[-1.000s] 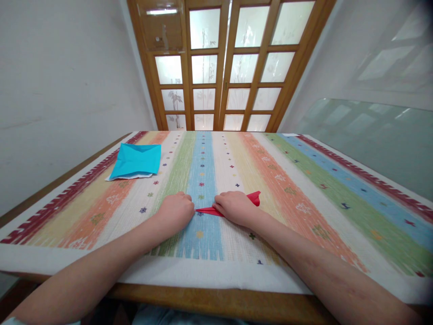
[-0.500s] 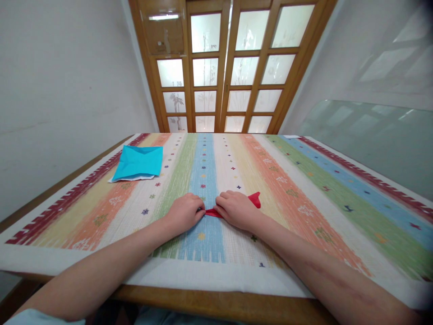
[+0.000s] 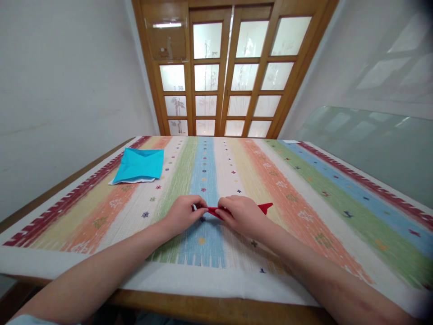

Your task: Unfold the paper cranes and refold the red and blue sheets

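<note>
A folded red paper (image 3: 264,207) is held just above the striped tablecloth (image 3: 304,203) near the table's front middle. My left hand (image 3: 182,213) pinches its left tip between thumb and fingers. My right hand (image 3: 241,215) grips its middle, and the paper's pointed right end sticks out beyond my knuckles. Most of the red paper is hidden under my fingers.
A blue paper sheet (image 3: 139,165) lies on a white sheet at the table's far left. The wooden table edge (image 3: 203,307) runs along the front. Wooden doors with frosted glass panes (image 3: 226,76) stand behind the table. A glass panel (image 3: 372,144) leans at the right.
The red paper has been lifted slightly off the cloth. My left hand has gone from pressing beside it to pinching its left tip. Both hands sit a little farther from me.
</note>
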Motion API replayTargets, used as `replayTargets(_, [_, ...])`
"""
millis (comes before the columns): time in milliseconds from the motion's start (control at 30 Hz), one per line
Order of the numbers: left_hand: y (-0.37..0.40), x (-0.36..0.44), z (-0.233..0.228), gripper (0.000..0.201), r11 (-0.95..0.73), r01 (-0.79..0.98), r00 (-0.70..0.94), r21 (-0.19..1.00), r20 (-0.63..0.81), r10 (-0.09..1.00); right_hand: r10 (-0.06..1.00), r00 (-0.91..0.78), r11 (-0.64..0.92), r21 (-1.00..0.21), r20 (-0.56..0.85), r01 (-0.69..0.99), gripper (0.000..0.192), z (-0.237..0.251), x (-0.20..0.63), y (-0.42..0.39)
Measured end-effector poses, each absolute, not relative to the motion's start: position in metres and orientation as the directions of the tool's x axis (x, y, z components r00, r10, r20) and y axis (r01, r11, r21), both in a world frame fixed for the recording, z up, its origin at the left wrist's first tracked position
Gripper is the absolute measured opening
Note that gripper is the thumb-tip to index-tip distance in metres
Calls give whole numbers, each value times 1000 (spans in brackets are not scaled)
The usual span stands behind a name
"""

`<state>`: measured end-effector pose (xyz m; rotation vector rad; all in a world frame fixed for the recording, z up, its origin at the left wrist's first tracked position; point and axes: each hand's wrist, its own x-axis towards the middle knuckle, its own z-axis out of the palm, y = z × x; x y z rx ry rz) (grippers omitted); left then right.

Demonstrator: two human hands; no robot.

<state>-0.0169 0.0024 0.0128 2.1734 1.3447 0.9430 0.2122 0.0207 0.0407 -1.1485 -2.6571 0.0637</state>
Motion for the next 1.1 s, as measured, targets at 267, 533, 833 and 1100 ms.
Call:
replayTargets(267, [-12,-17,31,6,-562,444,319,698,463,827,789,-613,587,-355,47,728,27,83,219,-5])
replayTargets(533, [-11,-4,32,38,-136,-87,195,987,150,969,771,-635,360,-785,-54,504,21,88,217,-7])
replayTargets(833, [-13,0,34,34,68,-236,214,969,-17,977,751,-653,164,-930,-99,329,22,72,210,-1])
replayTargets(1100, [-12,-3,35,35,68,-255,189,964,-19,982,752,-654,147,-946,-82,288,22,68,208,-1])
